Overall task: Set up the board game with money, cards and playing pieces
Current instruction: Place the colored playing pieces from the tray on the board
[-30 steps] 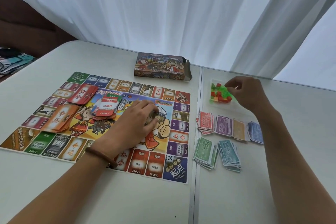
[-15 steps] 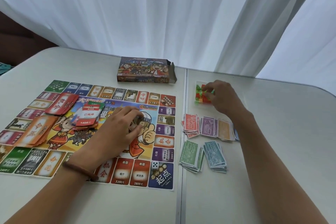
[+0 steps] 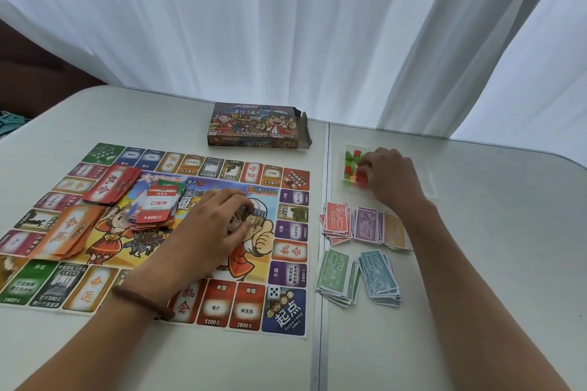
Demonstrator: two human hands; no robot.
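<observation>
The colourful game board (image 3: 287,316) lies flat on the left half of the table. On it sit a red card pile (image 3: 111,184), an orange card pile (image 3: 71,228) and a stack of property cards (image 3: 158,208). A white die (image 3: 273,292) lies on the board's near right corner. My left hand (image 3: 216,228) rests on the board's middle with fingers curled down; anything under them is hidden. My right hand (image 3: 392,179) pinches a clear bag of red and green pieces (image 3: 352,165) to the right of the board. Money piles lie nearer me: red (image 3: 336,222), purple (image 3: 365,225), yellow (image 3: 394,230), green (image 3: 336,276), blue (image 3: 378,276).
The open game box (image 3: 257,130) lies behind the board near the table's far edge. A seam (image 3: 324,200) splits the white table between board and money. White curtains (image 3: 286,25) hang behind. A dark sofa (image 3: 38,73) shows at far left.
My right hand has slid left onto the bag of pieces and closed its fingers on it. My left hand has stayed on the board's middle.
</observation>
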